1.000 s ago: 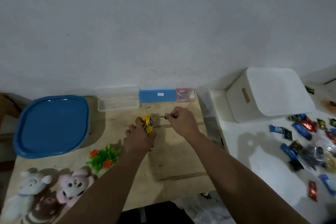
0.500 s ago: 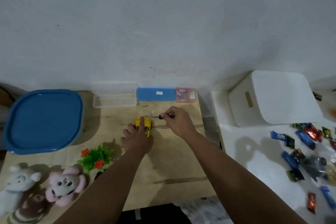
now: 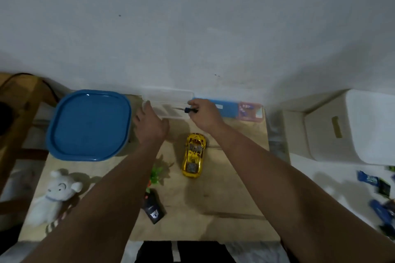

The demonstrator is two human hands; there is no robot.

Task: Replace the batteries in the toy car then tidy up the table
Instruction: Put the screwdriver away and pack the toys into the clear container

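The yellow toy car stands on its wheels on the wooden table, free of both hands. My right hand pinches a small dark-handled screwdriver, its tip pointing left over the clear plastic case at the wall. My left hand reaches with straight fingers to the case's left end and touches it. A dark remote control lies near the front, beside my left forearm.
A large blue lid covers the back left. A blue box and pink packet line the wall. A white plush and small green plant sit at the left. A white bin and wrapped sweets lie at the right.
My left hand let go of the car and moved up to the clear case. My right hand carried the screwdriver up over the case. The view tilted down.
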